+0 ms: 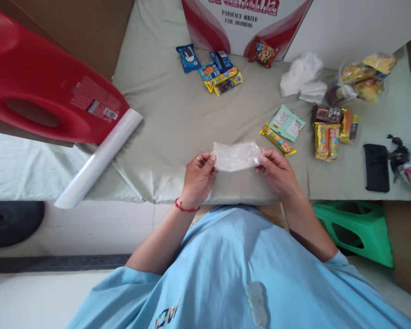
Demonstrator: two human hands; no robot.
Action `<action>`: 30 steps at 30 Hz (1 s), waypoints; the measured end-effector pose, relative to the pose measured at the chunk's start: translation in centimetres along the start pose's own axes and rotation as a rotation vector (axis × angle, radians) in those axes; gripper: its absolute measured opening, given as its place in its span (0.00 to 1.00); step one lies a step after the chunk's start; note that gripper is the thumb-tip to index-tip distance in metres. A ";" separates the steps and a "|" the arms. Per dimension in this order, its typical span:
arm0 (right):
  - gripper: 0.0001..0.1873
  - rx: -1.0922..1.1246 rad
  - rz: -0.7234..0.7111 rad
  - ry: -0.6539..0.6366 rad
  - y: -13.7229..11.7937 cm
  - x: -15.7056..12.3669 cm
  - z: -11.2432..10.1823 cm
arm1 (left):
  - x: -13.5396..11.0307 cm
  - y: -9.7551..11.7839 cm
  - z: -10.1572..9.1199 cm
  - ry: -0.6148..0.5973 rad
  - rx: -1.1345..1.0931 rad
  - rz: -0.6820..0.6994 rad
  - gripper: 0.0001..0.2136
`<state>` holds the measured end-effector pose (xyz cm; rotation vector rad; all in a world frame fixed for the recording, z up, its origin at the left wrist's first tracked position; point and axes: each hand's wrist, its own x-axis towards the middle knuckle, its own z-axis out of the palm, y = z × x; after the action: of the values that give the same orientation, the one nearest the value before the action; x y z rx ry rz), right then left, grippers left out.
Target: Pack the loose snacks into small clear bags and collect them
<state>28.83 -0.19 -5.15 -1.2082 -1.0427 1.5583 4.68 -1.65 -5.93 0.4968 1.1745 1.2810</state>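
Note:
A flat, translucent white plastic bag is stretched sideways between my two hands, over the front part of the cloth-covered table. My left hand pinches its left end between thumb and fingers. On the other end, my right hand has the same kind of pinch. Just beyond my right hand lie a yellow snack bar and a pale green packet. Whether anything is inside the bag I cannot tell.
Blue packets and yellow bars lie farther back, before a water carton. On the left are a red jug and a clear film roll. Rightward are more snacks, crumpled white plastic and a black phone.

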 end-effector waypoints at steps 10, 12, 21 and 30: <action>0.20 -0.175 -0.067 0.076 0.6 0.7 -1.3 | 0.2 0.8 -0.9 -0.090 -0.029 0.056 0.20; 0.17 -0.266 -0.081 0.098 0.6 0.9 -1.5 | 0.2 0.5 -1.1 -0.092 0.026 0.101 0.20; 0.23 -0.688 -0.510 -0.004 -1.7 0.8 1.9 | -0.7 0.9 -1.0 -0.179 0.514 0.527 0.11; 0.08 -0.742 -0.703 -0.015 -0.4 2.2 4.4 | -0.7 0.8 -1.6 0.043 0.559 0.622 0.09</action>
<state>24.23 1.57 -4.48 -1.0897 -1.8954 0.6362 3.01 -2.55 -5.63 1.3300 1.4794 1.4703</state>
